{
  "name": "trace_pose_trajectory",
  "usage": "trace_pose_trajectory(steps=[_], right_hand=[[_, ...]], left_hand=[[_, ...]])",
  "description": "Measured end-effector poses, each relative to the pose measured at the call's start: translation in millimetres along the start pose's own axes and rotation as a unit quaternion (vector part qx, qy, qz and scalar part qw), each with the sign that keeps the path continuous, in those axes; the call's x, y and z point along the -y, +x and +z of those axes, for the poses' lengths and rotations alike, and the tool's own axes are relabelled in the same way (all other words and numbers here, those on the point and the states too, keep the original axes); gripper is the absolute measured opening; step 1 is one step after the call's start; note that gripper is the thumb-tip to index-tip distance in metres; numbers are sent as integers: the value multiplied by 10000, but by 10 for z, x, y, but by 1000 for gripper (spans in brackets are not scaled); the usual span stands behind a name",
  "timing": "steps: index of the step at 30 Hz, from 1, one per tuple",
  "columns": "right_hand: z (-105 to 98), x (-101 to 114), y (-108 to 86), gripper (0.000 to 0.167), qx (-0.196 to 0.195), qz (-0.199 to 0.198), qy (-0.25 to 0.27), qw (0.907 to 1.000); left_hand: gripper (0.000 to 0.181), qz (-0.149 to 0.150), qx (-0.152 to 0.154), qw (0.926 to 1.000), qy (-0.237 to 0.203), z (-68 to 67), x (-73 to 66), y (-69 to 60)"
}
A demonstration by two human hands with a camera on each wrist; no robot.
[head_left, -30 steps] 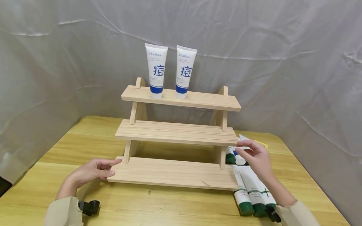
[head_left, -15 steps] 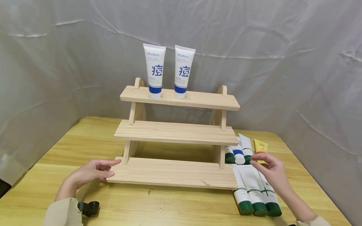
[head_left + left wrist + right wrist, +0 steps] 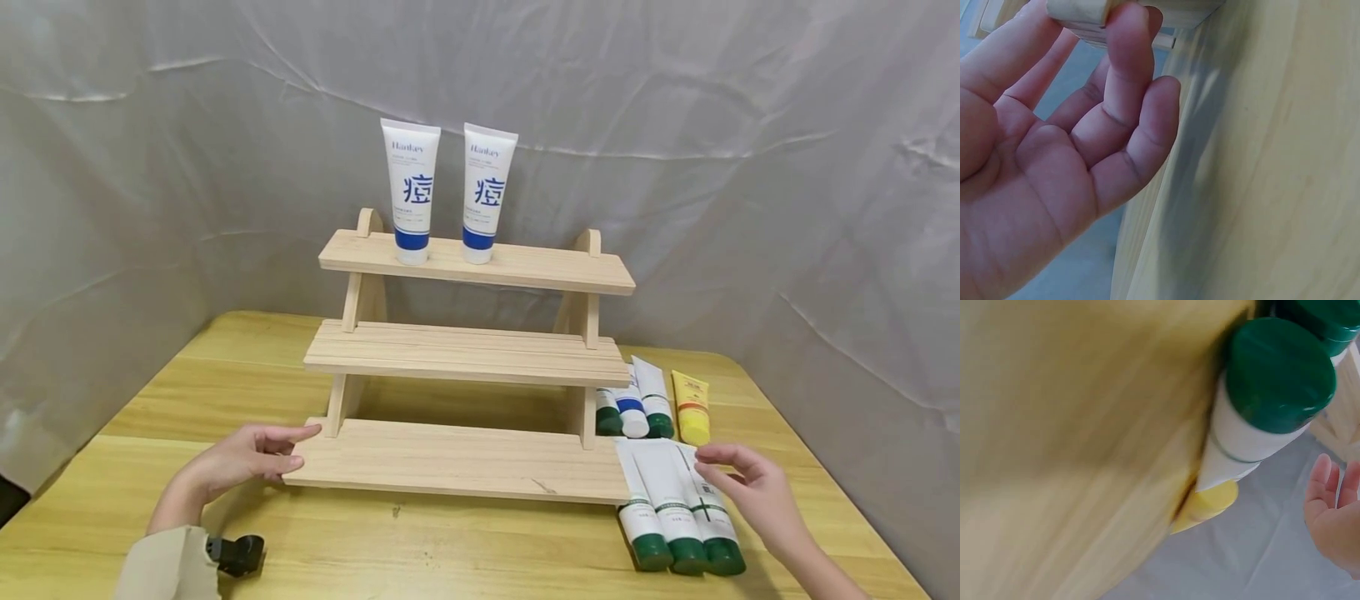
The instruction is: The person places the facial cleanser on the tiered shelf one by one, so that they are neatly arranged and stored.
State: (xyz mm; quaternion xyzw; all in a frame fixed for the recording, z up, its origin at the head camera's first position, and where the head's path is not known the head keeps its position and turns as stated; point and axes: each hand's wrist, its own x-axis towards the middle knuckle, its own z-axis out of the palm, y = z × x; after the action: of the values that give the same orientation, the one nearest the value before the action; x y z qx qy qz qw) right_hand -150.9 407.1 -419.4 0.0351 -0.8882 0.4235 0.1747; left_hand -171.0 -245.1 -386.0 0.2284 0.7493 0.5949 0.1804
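Note:
My left hand [image 3: 238, 464] grips the left end of the bottom board of a three-tier wooden display stand [image 3: 457, 462]. In the left wrist view the left hand's fingers [image 3: 1129, 56] curl at the edge of the wood. Over the table at the right, my right hand [image 3: 757, 492] hovers with nothing in it, fingers loosely bent. Nearest to it is a white tube with a green cap [image 3: 708, 508], the rightmost of three lying in the front row. In the right wrist view a green cap [image 3: 1282, 375] looms close, with the right hand [image 3: 1338, 519] apart from it.
Two white and blue tubes [image 3: 412, 192] stand cap-down on the top tier. Behind the front row lie several more tubes, among them a yellow tube [image 3: 692, 408] and a blue-banded white tube [image 3: 632, 404]. Grey cloth [image 3: 750, 208] surrounds the wooden table [image 3: 375, 550].
My right hand has moved away from the end of the middle tier, down and to the right past the tubes, uncovering the yellow tube. My left hand has stayed in place.

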Motion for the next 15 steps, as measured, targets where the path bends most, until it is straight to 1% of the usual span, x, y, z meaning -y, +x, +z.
trace_pose_trajectory(steps=[1, 2, 4, 7, 11, 14, 15], right_hand=[[-20, 7, -24, 26, 33, 60, -72, 10000], [-40, 26, -46, 26, 73, 55, -173, 9998], [-82, 107, -85, 24, 166, -7, -209, 9996], [-141, 343, -146, 22, 408, -100, -357, 9985], [-186, 645, -215, 24, 621, 122, -585, 9963], [-202, 713, -248, 26, 666, 316, -780, 9942], [-208, 710, -255, 27, 682, 303, -845, 9936]], left_hand=[[47, -7, 6, 10000, -5, -1, 1, 0], [46, -9, 5, 10000, -13, -2, 2, 0], [46, -13, 11, 10000, -23, -4, 3, 0], [46, -15, -6, 10000, -13, -5, 4, 1], [47, -8, -17, 10000, 17, -4, 6, 4], [47, -3, 5, 10000, -3, -6, 12, 5], [46, 7, 15, 10000, -10, -8, 16, 5]])
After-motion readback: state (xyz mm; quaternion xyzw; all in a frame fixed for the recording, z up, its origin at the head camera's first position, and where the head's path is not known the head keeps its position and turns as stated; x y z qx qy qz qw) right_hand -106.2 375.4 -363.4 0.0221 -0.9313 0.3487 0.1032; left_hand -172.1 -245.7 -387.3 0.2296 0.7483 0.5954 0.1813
